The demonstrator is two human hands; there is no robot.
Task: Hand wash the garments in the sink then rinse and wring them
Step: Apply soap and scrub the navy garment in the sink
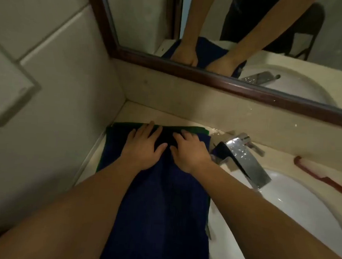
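Blue cloth (162,198) lies spread lengthwise on the beige counter (147,112), left of the white sink (301,205). A green cloth (186,128) lies under it and shows as a strip along the far edge. The 2 hands lie side by side on the far end of the blue cloth. The left hand (143,147) and the right hand (190,152) both press flat with straight, spread fingers, gripping nothing. A chrome tap (244,159), beaded with water, stands just right of the cloths. A red-handled item (322,177) lies on the counter beyond the sink. A wood-framed mirror (228,82) reflects both arms.
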